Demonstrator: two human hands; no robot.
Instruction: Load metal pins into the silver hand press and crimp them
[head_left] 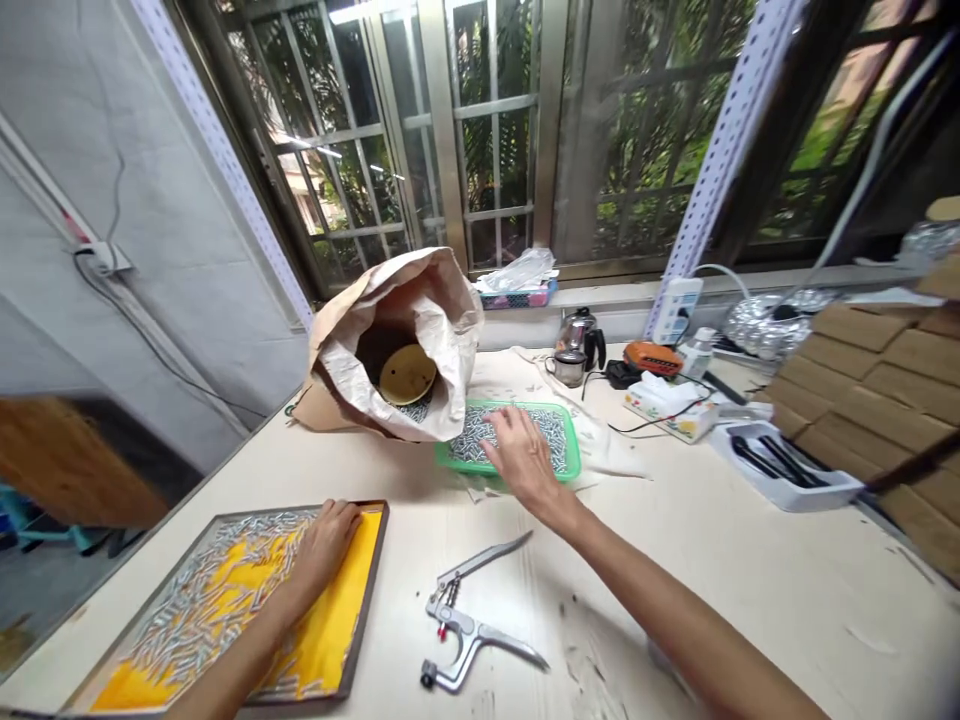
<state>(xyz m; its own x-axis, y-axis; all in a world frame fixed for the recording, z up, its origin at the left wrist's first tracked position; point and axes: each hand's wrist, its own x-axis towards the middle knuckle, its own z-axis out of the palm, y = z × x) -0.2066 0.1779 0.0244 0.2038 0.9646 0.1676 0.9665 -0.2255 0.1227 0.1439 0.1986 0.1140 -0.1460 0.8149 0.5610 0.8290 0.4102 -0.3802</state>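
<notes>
My left hand (324,548) rests at the far side of a shallow tray (365,610) with a yellow bottom, beside many small metal pins (199,600). Its fingers are curled together, and whatever they hold is hidden. My right hand (525,462) is over a green plastic basket (573,450) filled with small silvery metal pieces (472,435). Its fingers are apart, with nothing visible in them. Between my forearms lies a metal hand plier (469,630), its handles spread. Behind the basket's left end, a large paper sack (450,350) lies open, with a round tan disc (407,375) inside.
At the back stand a glass teapot (581,335) and a glass cup (568,367). To the right are an orange device (652,358), a tissue pack (667,408), a white tray (795,475) with black tools, and stacked cardboard boxes (877,375). Windows line the back.
</notes>
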